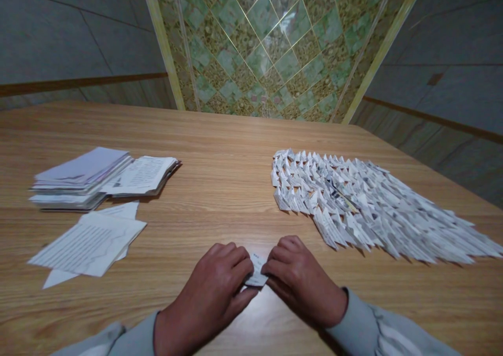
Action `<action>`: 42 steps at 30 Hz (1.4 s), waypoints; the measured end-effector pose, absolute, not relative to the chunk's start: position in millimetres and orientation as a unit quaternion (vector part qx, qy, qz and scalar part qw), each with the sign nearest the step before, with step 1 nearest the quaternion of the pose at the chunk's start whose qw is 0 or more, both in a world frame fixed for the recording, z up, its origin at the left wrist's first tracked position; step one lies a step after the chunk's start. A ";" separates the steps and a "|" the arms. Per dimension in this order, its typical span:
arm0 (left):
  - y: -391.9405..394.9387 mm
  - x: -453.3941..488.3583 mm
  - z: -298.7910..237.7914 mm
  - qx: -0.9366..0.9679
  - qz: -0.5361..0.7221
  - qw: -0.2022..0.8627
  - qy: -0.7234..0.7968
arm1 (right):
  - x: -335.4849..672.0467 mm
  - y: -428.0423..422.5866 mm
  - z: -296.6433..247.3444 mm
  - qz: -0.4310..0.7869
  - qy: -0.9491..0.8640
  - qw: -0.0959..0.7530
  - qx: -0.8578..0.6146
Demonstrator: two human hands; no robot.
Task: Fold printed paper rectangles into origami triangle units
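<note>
A small folded piece of printed paper (257,270) is held between my two hands, low over the near middle of the table. My left hand (214,288) pinches its left side with thumb and fingers. On the other side my right hand (302,277) grips the right edge, fingers curled; its thumb is mostly hidden. To the right stand many folded paper boats (341,193) in close rows, printed text showing on their sides. Loose printed sheets (88,243) overlap on the table at left.
Behind the loose sheets sit a tall stack of paper (80,172) and a lower stack of printed sheets (143,175). The wooden table (220,172) reaches back toward a green patterned tile panel (271,46). Grey walls flank it on both sides.
</note>
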State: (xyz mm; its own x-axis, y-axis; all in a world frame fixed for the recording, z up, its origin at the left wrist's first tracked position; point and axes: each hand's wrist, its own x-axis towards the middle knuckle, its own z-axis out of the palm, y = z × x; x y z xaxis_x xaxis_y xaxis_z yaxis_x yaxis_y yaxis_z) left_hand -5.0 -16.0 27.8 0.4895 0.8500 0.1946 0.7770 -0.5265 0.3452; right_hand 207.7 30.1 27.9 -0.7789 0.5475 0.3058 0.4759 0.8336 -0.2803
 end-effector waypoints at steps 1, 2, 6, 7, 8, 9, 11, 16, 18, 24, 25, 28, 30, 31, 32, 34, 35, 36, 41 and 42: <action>-16.7 -4.7 28.8 0.854 0.173 0.111 0.478 | 208.9 31.0 28.1 0.113 -0.935 0.190 -0.276; -17.0 -4.4 29.5 0.851 0.173 0.116 0.483 | 209.7 31.8 28.2 0.130 -0.931 0.192 -0.280; -14.0 -4.2 29.9 0.830 0.171 0.135 0.513 | 209.5 33.9 26.6 0.180 -0.912 0.203 -0.307; -12.6 -4.4 29.7 0.825 0.172 0.140 0.520 | 208.7 34.2 25.9 0.187 -0.908 0.205 -0.315; -11.3 -4.5 29.6 0.820 0.172 0.145 0.527 | 207.8 34.5 25.1 0.193 -0.903 0.207 -0.323; -10.1 -4.6 29.5 0.816 0.171 0.149 0.532 | 206.7 34.7 24.5 0.197 -0.899 0.208 -0.330; -8.7 -4.8 29.2 0.808 0.171 0.152 0.544 | 204.6 35.2 23.7 0.203 -0.894 0.206 -0.344; -9.4 -6.4 29.9 0.791 0.172 0.165 0.564 | 200.8 35.8 25.1 0.191 -0.894 0.183 -0.363; -9.6 -7.9 30.8 0.791 0.167 0.165 0.565 | 200.1 35.9 25.9 0.182 -0.895 0.179 -0.366; -8.1 -10.4 30.1 0.794 0.145 0.146 0.572 | 198.0 33.5 24.5 0.163 -0.893 0.186 -0.377; -8.0 -10.1 29.7 0.794 0.140 0.138 0.575 | 197.5 32.8 24.2 0.157 -0.893 0.188 -0.378; -7.9 -8.8 29.4 0.798 0.121 0.121 0.578 | 196.3 30.6 24.2 0.141 -0.893 0.185 -0.384; -7.7 -8.2 29.9 0.798 0.116 0.119 0.580 | 195.8 30.0 24.7 0.135 -0.892 0.184 -0.391; -7.6 -8.1 30.2 0.797 0.116 0.122 0.581 | 195.7 30.0 24.8 0.133 -0.891 0.183 -0.393; -7.4 -8.2 30.6 0.795 0.116 0.125 0.582 | 195.5 30.2 24.6 0.129 -0.891 0.184 -0.394; -7.1 -8.4 31.6 0.793 0.114 0.128 0.584 | 194.9 30.8 23.5 0.117 -0.894 0.182 -0.393; -7.0 -8.6 32.2 0.793 0.111 0.127 0.585 | 194.4 31.0 22.8 0.108 -0.895 0.180 -0.393; -7.0 -8.8 32.8 0.793 0.107 0.124 0.587 | 193.8 31.2 22.0 0.096 -0.898 0.179 -0.391; -6.3 -9.0 32.7 0.799 0.105 0.104 0.583 | 190.5 30.4 21.7 0.029 -0.911 0.171 -0.373; -5.8 -8.9 31.2 0.807 0.113 0.102 0.571 | 190.3 30.1 22.4 0.021 -0.913 0.170 -0.370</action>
